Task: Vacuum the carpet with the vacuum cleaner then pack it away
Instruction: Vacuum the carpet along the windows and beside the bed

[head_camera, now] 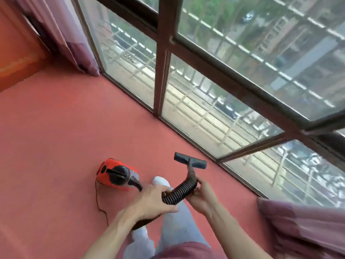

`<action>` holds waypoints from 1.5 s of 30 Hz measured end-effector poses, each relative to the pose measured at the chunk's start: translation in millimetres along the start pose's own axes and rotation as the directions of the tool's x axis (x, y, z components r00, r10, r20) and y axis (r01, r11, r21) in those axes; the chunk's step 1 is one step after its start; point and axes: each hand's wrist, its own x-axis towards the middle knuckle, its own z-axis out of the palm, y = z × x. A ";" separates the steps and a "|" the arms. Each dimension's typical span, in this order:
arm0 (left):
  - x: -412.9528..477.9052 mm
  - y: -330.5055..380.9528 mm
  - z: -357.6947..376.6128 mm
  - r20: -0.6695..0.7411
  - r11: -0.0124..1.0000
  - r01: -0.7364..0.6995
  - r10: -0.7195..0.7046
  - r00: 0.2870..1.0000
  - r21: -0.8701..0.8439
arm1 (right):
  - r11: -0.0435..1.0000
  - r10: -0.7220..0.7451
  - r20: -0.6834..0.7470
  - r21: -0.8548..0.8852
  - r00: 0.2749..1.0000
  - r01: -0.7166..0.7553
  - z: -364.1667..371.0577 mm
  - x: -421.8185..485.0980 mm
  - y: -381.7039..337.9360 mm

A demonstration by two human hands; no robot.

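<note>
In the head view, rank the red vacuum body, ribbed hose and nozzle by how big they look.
1. red vacuum body.
2 and 3. ribbed hose and nozzle look nearly alike; the hose is partly covered, so I won't rank them.

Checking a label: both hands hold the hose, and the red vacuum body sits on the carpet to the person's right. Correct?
No. The head view shows the red vacuum body on the carpet to the person's left, not right. The left hand and right hand both hold the hose.
</note>
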 end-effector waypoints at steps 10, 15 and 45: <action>-8.3 6.4 116.0 0.419 0.987 -0.089 0.026 0.908 0.131 | 0.936 -0.106 -0.074 0.330 0.992 0.125 -132.3 -46.1 60.8; 5.0 25.6 156.3 0.454 0.970 -0.121 0.013 0.891 0.209 | 0.864 -0.125 -0.135 0.471 0.983 0.175 -189.4 -44.2 63.6; 65.6 282.8 426.4 0.827 0.870 -0.470 0.152 0.541 0.148 | 0.171 -0.055 -0.583 0.794 0.810 0.583 -498.5 -112.5 -1.5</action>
